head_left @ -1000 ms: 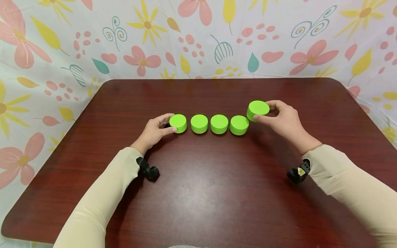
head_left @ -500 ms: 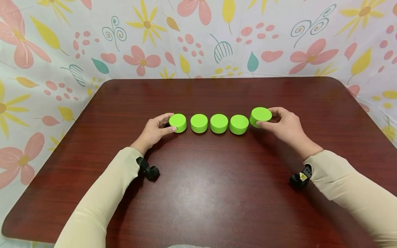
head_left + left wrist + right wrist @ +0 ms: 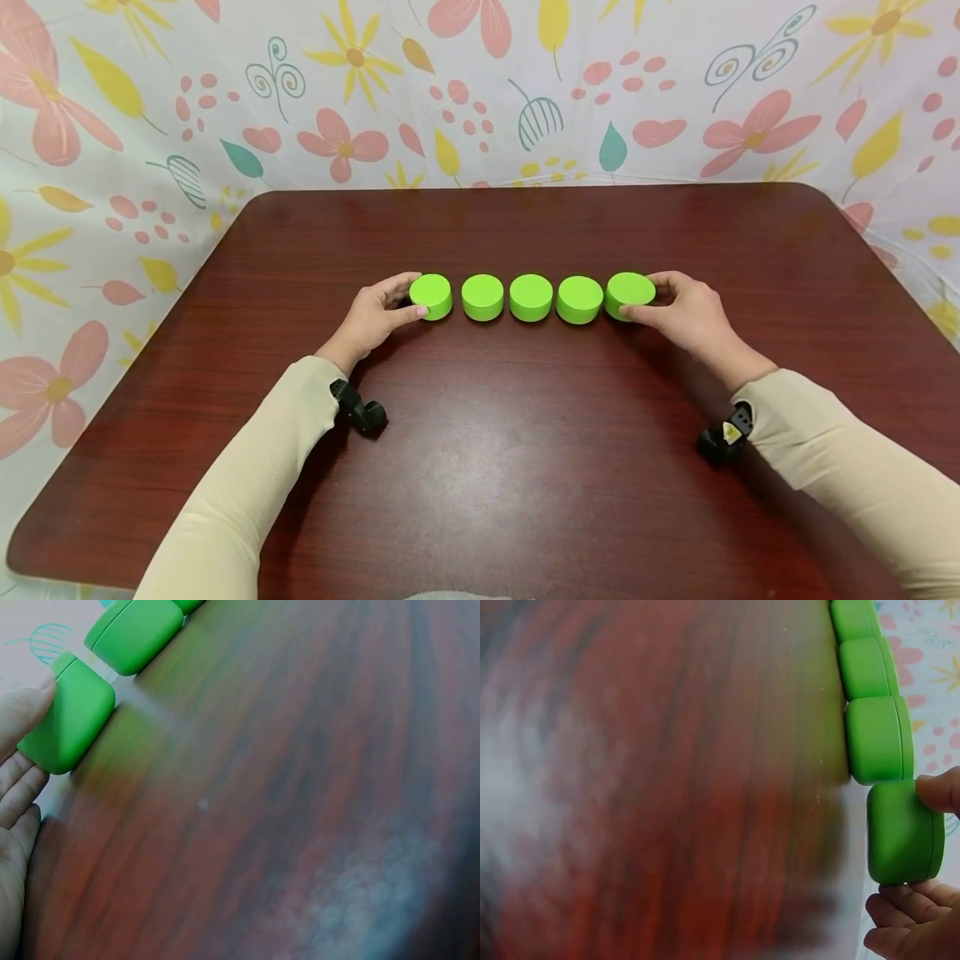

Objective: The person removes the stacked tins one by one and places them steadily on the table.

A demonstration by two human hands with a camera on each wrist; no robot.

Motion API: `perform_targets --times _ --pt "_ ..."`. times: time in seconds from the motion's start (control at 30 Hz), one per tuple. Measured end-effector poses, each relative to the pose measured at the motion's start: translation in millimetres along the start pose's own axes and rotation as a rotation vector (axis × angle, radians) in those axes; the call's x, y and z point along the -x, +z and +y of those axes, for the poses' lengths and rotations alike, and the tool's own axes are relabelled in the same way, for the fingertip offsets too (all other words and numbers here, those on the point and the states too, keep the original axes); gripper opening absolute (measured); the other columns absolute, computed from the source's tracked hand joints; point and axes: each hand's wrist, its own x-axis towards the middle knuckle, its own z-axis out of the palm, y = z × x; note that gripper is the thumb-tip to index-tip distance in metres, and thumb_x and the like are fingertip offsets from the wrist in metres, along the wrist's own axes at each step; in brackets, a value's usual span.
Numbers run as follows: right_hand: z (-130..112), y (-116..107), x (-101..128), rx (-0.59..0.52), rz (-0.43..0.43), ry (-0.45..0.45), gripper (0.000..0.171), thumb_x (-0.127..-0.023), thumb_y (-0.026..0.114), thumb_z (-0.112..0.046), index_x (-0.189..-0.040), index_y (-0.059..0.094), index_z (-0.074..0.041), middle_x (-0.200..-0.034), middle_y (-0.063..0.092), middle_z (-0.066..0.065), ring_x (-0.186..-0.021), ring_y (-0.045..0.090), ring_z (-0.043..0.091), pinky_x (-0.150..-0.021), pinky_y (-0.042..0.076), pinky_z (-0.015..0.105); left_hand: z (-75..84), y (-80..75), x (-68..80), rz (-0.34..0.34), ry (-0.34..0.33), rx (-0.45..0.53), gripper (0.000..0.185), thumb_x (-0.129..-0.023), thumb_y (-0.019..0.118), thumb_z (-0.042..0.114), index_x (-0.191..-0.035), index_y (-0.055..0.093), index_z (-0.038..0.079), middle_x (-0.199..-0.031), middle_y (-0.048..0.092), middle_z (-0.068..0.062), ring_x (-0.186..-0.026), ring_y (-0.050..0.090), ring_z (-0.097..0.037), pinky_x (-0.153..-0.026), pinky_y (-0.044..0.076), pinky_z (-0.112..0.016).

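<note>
Several round green lidded containers stand in a row across the table. At the row's left end, my left hand [image 3: 371,318] holds one green container [image 3: 432,293] between thumb and fingers; its side and lid seam show in the left wrist view. My right hand [image 3: 686,312] grips the right-end container [image 3: 628,293], thumb on the near side, fingers behind. In the right wrist view, this held container [image 3: 900,832] sits close over the tabletop, right beside its neighbour. Between the hands, a left-middle container [image 3: 482,297], a centre one [image 3: 531,297] and a right-middle one [image 3: 579,300] stand untouched.
The dark reddish wood table [image 3: 465,467] has rounded far corners. Behind it hangs a white cloth [image 3: 480,92] printed with flowers. Black wrist cameras [image 3: 360,408] are strapped at both cuffs, low over the tabletop.
My right hand has lowered its green container from above the row down to the right end, in line with the others. My left hand and the other containers have stayed put.
</note>
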Motion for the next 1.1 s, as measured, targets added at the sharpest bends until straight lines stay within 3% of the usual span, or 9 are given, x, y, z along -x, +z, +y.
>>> perform_targets --times 0.17,0.73,1.1 --pt "1.0 1.3 1.3 -0.015 -0.019 0.017 0.057 -0.078 0.073 -0.036 -0.119 0.054 -0.001 -0.109 0.062 0.019 -0.097 0.055 0.024 -0.072 0.042 0.026 -1.8 0.6 -1.0 0.001 0.002 0.015 0.053 -0.082 0.069 0.003 -0.132 0.050 0.004 -0.129 0.055 -0.015 -0.121 0.050 -0.022 -0.090 0.043 -0.019" --pt "4.2 1.8 1.3 -0.019 -0.064 0.024 0.060 -0.078 0.073 -0.034 -0.123 0.052 0.001 -0.112 0.059 0.022 -0.102 0.054 0.030 -0.076 0.041 0.030 -1.2 2.2 -2.4 0.007 -0.002 0.002 0.053 -0.082 0.069 0.005 -0.132 0.050 0.006 -0.130 0.055 -0.013 -0.122 0.049 -0.021 -0.083 0.044 -0.014" --pt "6.0 2.1 1.4 -0.029 -0.069 0.029 0.061 -0.078 0.073 -0.036 -0.123 0.051 -0.001 -0.114 0.059 0.022 -0.104 0.053 0.031 -0.080 0.040 0.034 1.1 0.9 0.4 0.056 -0.032 -0.018 0.054 -0.082 0.070 0.009 -0.132 0.051 0.009 -0.128 0.057 -0.011 -0.119 0.050 -0.022 -0.096 0.042 -0.033"
